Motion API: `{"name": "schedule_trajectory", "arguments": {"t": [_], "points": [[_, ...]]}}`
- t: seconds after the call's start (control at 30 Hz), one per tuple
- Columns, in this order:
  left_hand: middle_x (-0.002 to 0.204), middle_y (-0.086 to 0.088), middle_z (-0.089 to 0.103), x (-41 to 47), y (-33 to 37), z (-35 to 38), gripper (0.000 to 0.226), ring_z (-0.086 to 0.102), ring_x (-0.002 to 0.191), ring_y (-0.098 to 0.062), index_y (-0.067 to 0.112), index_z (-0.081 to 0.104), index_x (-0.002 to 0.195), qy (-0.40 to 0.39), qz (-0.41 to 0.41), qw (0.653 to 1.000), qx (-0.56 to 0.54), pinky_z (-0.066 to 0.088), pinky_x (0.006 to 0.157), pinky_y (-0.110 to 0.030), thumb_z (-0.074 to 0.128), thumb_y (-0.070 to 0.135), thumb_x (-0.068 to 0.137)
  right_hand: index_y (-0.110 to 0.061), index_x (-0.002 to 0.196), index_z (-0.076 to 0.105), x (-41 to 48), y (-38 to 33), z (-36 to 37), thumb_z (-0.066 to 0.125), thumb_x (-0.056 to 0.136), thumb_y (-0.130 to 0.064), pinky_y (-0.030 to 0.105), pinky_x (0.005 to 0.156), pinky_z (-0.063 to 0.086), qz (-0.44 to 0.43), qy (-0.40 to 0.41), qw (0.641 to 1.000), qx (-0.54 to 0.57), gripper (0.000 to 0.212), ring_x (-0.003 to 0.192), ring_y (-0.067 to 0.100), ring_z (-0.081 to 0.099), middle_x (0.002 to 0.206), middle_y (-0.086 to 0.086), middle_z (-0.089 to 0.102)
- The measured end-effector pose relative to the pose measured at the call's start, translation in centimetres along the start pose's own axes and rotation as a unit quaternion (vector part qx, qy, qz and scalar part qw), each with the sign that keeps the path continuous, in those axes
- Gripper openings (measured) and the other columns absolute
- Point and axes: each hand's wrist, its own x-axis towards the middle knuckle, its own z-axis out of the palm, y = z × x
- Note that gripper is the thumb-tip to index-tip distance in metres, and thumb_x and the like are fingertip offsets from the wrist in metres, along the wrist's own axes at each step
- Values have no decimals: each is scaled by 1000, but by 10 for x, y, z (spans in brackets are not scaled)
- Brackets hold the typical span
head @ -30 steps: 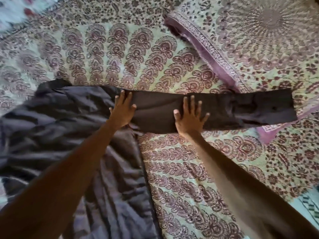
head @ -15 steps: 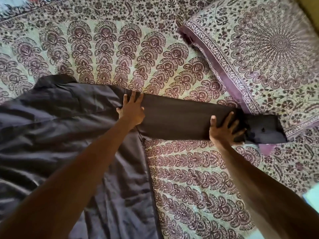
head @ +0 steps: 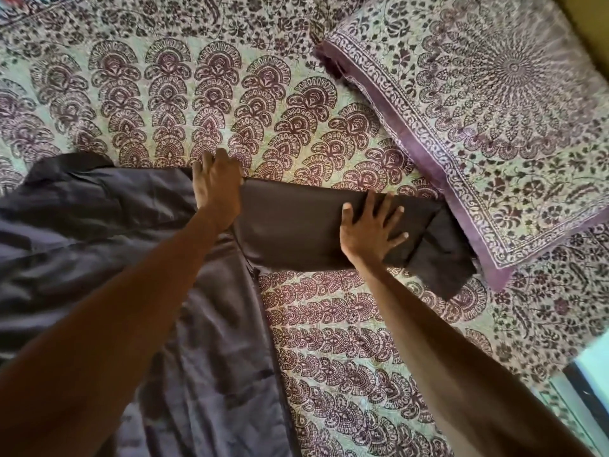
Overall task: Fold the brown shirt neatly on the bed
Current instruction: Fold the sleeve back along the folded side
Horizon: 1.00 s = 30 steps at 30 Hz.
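The brown shirt [head: 99, 245] lies spread on the left of the bed, its body creased. Its right sleeve [head: 290, 229] stretches flat toward the pillow. The cuff end [head: 441, 258] is bent and angles down to the right, next to the pillow's corner. My left hand [head: 216, 186] rests where the sleeve joins the body, fingers curled over the shirt's top edge. My right hand [head: 370, 230] lies flat on the sleeve near the bend, fingers spread. My forearms hide part of the shirt's body and the bedsheet.
The bed is covered with a paisley-printed sheet [head: 346, 357]. A pillow [head: 494, 127] in matching print with a purple border lies at the upper right, its corner touching the cuff. The bed's edge [head: 580, 384] shows at the lower right.
My right hand has drawn back left along the sleeve, and the cuff end now lies bent downward. My left hand has shifted up to the sleeve's top edge and curled its fingers.
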Motion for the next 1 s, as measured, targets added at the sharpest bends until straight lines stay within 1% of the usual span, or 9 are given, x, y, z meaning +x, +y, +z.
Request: {"name": "schedule_trajectory", "arguments": {"t": [0.17, 0.27, 0.37, 0.47, 0.5, 0.57, 0.73, 0.9, 1.0], "points": [[118, -15, 51, 2, -3, 2, 31, 48, 111, -36, 12, 62, 109, 0, 11, 994, -105, 48, 88, -49, 63, -2, 82, -34, 154, 5, 22, 24, -15, 25, 91, -68, 79, 100, 9, 23, -5, 1000, -4, 74, 148, 36, -12, 163, 1, -5], [124, -17, 46, -17, -10, 6, 36, 48, 112, -36, 14, 52, 119, 42, -7, 974, -220, 48, 85, -49, 62, 9, 85, -19, 151, 23, 17, 15, -23, 42, 93, -51, 72, 108, 16, 26, 48, 998, -43, 70, 148, 38, 5, 162, 11, 12], [133, -18, 44, -43, -26, 21, 42, 46, 117, -39, 13, 46, 130, 58, -50, 975, -210, 43, 93, -51, 54, 17, 88, -11, 137, 42, -16, -23, -9, 51, 87, -26, 55, 113, 27, -151, 124, 981, -19, 53, 140, 33, 29, 151, 13, 35], [152, -11, 32, -60, -49, 49, 53, 32, 138, -33, 17, 35, 145, 24, -31, 978, -206, 28, 112, -51, 46, 22, 93, -8, 144, 36, -59, -89, 28, 56, 81, -7, 47, 118, 22, -328, -14, 943, 51, 66, 144, 29, 23, 154, 12, 32], [157, -8, 25, -63, -56, 57, 55, 23, 144, -30, 20, 30, 149, 17, -16, 979, -201, 20, 116, -51, 41, 25, 96, -7, 148, 31, -68, -108, 43, 57, 83, -9, 47, 120, 16, -366, -57, 929, 28, 70, 147, 28, 16, 157, 11, 26], [161, -1, 15, -64, -62, 71, 55, 11, 149, -24, 26, 21, 152, 8, -9, 983, -184, 9, 118, -49, 32, 28, 98, -11, 152, 22, -72, -130, 72, 51, 91, -22, 47, 120, 10, -406, -63, 910, -52, 69, 149, 24, 8, 162, 6, 16], [162, 3, 9, -64, -51, 72, 57, 6, 149, -23, 31, 16, 152, 14, -55, 983, -173, 4, 118, -51, 35, 22, 99, -26, 154, 18, -46, -73, 64, 31, 98, -54, 50, 120, 6, -389, 4, 916, -94, 64, 150, 22, 5, 163, -2, 11], [162, 0, 8, -66, -23, 59, 74, 3, 149, -31, 30, 16, 152, -3, -132, 975, -180, 3, 117, -57, 47, 10, 88, -25, 155, 14, 8, 67, 3, 29, 95, -65, 49, 120, 8, -200, 93, 970, -105, 73, 150, 24, 7, 163, 0, 11], [159, -8, 18, -67, 7, 43, 81, 9, 147, -35, 22, 28, 149, 13, -163, 967, -197, 9, 117, -57, 55, 3, 75, -13, 154, 19, 28, 118, -20, 35, 95, -62, 41, 121, 15, -155, 85, 983, 44, 78, 149, 24, 10, 162, 9, 12]]}}
